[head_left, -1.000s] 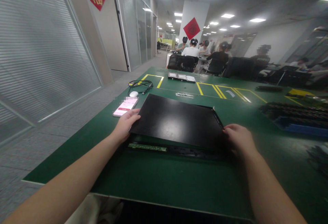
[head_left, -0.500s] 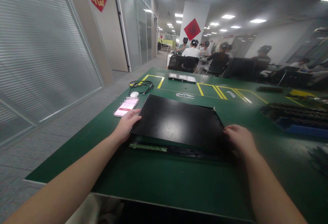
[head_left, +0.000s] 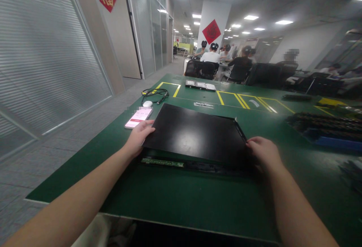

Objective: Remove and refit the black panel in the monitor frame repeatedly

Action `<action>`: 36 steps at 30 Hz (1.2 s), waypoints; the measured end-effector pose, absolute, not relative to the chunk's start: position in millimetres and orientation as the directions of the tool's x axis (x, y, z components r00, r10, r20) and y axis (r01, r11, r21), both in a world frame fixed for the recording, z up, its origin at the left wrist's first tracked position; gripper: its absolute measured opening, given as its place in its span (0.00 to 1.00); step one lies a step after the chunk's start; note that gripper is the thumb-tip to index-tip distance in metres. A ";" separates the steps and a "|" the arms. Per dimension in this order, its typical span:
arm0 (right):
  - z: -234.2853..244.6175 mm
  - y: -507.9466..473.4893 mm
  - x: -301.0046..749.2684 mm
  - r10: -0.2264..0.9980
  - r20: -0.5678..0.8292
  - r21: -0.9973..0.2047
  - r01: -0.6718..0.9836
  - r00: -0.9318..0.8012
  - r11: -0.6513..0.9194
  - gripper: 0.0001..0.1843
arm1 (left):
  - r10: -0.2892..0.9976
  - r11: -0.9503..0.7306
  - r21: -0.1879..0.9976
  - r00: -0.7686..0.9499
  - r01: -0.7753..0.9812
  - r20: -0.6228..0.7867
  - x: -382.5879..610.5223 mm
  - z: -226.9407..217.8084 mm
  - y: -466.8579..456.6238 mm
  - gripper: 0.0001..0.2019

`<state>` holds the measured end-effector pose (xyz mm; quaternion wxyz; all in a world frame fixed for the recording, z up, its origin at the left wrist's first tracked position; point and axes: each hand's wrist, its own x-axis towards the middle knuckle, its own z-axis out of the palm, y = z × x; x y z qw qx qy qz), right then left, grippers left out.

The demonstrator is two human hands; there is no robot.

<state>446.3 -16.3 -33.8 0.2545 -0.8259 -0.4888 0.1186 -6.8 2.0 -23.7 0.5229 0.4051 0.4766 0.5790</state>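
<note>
A flat, glossy black cover panel (head_left: pixel 192 134) lies tilted over a shallow black case, in front of me on the green table. My left hand (head_left: pixel 140 135) grips the panel's left edge, thumb on top. At the right edge, the fingers of my right hand (head_left: pixel 263 149) pinch the side near a raised black rim (head_left: pixel 240 131). Beneath the near edge a strip of green circuit board (head_left: pixel 162 162) shows inside the case. The rest of the inside is hidden by the panel.
Left of the panel lie a lit phone (head_left: pixel 138 118), a white mouse (head_left: pixel 147 104) and a coiled black cable (head_left: pixel 155 94). Hard drives (head_left: pixel 200 85) and small bagged parts (head_left: pixel 203 105) sit behind it. A blue tray (head_left: pixel 339 142) with dark parts stands right. People sit farther back.
</note>
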 end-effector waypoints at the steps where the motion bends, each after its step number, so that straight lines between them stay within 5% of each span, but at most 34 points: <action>1: -33.5 -16.3 446.0 0.868 0.052 -0.534 0.748 0.493 -0.393 0.12 | 0.992 -0.001 0.974 -0.121 -0.224 -0.027 -7.2 -24.1 2.1 0.19; 36: -35.2 -16.5 445.7 0.877 0.113 -0.470 0.803 0.468 -0.368 0.13 | 0.996 0.026 0.975 -0.079 -0.220 -0.044 -8.6 -16.3 0.1 0.19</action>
